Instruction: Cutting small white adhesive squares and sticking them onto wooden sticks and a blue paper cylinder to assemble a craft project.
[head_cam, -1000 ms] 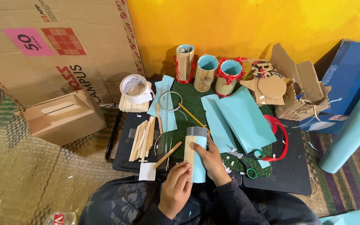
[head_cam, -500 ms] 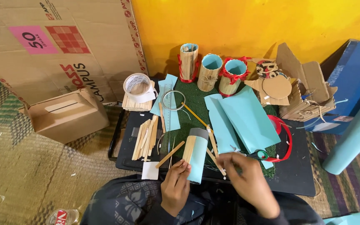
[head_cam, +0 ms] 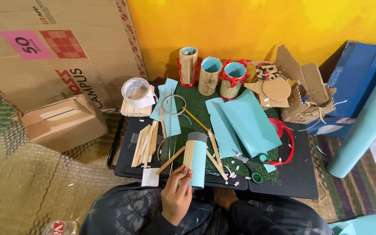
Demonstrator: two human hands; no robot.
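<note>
My left hand (head_cam: 177, 196) grips the near end of a tube (head_cam: 196, 160) wrapped in light blue paper, with a few flat wooden sticks fixed along its left side. The tube lies on the green mat (head_cam: 196, 111) of the low black table (head_cam: 292, 182), pointing away from me. Loose wooden sticks (head_cam: 215, 153) lie on either side of it. My right hand is out of sight below the table edge, over my lap.
A pile of wooden sticks (head_cam: 144, 140) lies left of the tube, blue paper sheets (head_cam: 244, 124) and green-handled scissors (head_cam: 257, 167) to the right. Three stick-covered cups (head_cam: 209, 75) stand at the back beside a tape roll (head_cam: 136, 91). Cardboard boxes (head_cam: 62, 122) stand left, a blue paper roll (head_cam: 366, 126) right.
My right hand let go of the tube, drew back toward my body and left the view. My left hand stays on the tube's near end.
</note>
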